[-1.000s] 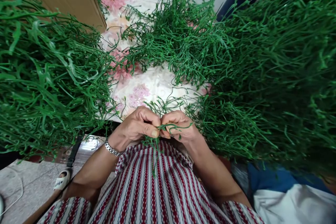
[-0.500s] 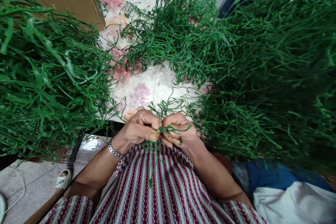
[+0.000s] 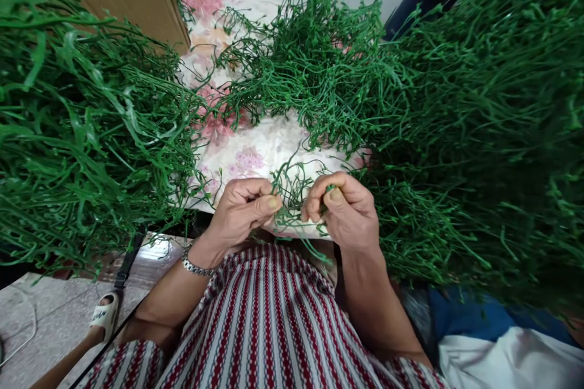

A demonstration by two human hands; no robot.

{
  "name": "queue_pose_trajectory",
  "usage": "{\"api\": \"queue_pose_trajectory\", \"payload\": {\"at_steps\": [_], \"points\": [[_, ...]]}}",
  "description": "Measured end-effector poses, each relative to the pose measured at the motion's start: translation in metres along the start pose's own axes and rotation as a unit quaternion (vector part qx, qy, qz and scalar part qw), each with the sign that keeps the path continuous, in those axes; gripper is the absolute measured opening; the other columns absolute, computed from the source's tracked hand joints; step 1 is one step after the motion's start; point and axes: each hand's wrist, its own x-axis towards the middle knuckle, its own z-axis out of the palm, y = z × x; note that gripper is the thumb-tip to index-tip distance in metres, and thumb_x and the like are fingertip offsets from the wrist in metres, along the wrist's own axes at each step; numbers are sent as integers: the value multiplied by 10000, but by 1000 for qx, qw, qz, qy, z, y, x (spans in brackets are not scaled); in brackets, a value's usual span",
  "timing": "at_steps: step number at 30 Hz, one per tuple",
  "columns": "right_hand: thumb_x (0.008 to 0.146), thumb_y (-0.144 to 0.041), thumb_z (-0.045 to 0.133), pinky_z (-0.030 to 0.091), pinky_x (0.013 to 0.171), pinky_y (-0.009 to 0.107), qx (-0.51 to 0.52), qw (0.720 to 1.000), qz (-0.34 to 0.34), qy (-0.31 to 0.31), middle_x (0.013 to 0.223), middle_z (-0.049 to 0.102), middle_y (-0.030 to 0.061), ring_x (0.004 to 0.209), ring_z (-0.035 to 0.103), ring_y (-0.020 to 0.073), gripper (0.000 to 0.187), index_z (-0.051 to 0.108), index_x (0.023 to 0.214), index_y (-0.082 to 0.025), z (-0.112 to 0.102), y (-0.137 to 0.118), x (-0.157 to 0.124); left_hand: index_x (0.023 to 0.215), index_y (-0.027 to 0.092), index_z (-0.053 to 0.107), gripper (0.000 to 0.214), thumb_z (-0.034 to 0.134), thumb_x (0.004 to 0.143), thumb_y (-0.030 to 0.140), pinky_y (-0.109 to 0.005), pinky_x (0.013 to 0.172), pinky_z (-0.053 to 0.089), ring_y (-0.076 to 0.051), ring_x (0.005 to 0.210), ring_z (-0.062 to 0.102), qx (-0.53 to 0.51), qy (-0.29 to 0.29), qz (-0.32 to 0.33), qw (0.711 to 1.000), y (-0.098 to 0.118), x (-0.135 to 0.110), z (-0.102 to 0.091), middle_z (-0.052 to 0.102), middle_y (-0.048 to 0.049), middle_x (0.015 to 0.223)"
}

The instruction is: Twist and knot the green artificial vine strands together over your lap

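Head view: left hand (image 3: pixel 241 213), right hand (image 3: pixel 351 216) near each other above red-and-white striped garment (image 3: pixel 274 322). Fingers of both pinch thin green plastic branching sprig (image 3: pixel 292 191), held over pink floral cloth (image 3: pixel 241 158). Heaps of green sprigs (image 3: pixel 456 134) on both sides.

Green strands (image 3: pixel 328 79) everywhere; the cloth (image 3: pixel 255 155) is white with pink flowers (some lilac), the person's garment (image 3: pixel 274 322) red-and-white striped, the bracelet (image 3: pixel 194 266) silver.
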Motion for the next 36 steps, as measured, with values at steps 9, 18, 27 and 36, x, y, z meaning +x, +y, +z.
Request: {"api": "queue_pose_trajectory", "payload": {"at_steps": [9, 18, 27, 36], "points": [[840, -293, 533, 390, 650, 245, -413, 907, -84, -27, 795, 565, 17, 709, 508, 119, 154, 583, 917, -169, -10, -4, 16, 521, 150, 430, 298, 607, 744, 240, -197, 453, 264, -51, 478, 323, 237, 60, 147, 959, 11, 29, 17, 366, 54, 506], [861, -310, 487, 316, 573, 227, -431, 899, -64, -44, 617, 439, -22, 598, 411, 102, 249, 502, 656, -168, -16, 19, 36, 548, 144, 444, 323, 672, 693, 322, -147, 365, 267, -28, 387, 362, -23, 28, 47, 998, -15, 64, 10, 398, 71, 473], [838, -378, 517, 336, 551, 220, -137, 986, 21, -89, 618, 519, -17, 572, 445, 92, 268, 528, 680, -162, -17, 33, 41, 612, 127, 551, 254, 713, 647, 320, -145, 305, 297, -10, 319, 428, -160, -9, 25, 987, -9, 64, 9, 516, 51, 584], [843, -396, 506, 259, 455, 215, -114, 993, 33, -26, 557, 396, -50, 460, 335, 71, 239, 537, 750, -178, -22, 40, 37, 683, 147, 500, 234, 666, 713, 308, -146, 342, 267, -12, 339, 353, -65, -16, 39, 997, -12, 59, 8, 436, 78, 518]]}}
